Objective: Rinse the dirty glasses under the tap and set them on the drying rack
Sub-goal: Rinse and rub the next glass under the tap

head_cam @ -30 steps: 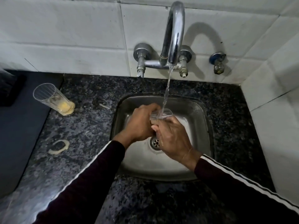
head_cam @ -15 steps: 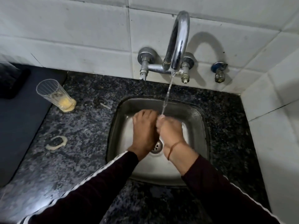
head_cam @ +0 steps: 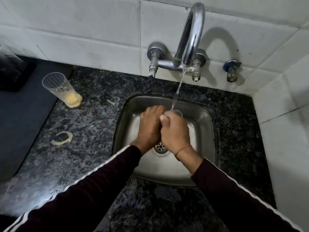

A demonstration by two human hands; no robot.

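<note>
Dirty glass (head_cam: 62, 89): stands upright on the tabletop (head_cam: 93, 134) at far left, well apart from the sink (head_cam: 203, 148), yellow residue pooled at its base (a pale ring mark is seen nearer the viewer on the stone). It lies up and to the left of both hands.

Left hand (head_cam: 149, 125): held over the sink basin, fingers curled over toward the glass being rinsed (head_cam: 175, 112), touching the right hand; whether it grips the glass or only cups it cannot be told.

Glass being rinsed: only its clear rim is shown, directly under the stream from the tap (head_cam: 190, 36), mouth turned upward and away from the viewer.

Right hand (head_cam: 174, 131): wrapped round that glass, thumb folded on top.

Judgement: rinsing is in hand; no drying rack is seen in view. The left hand is judged the nearer for the second glass.
</note>
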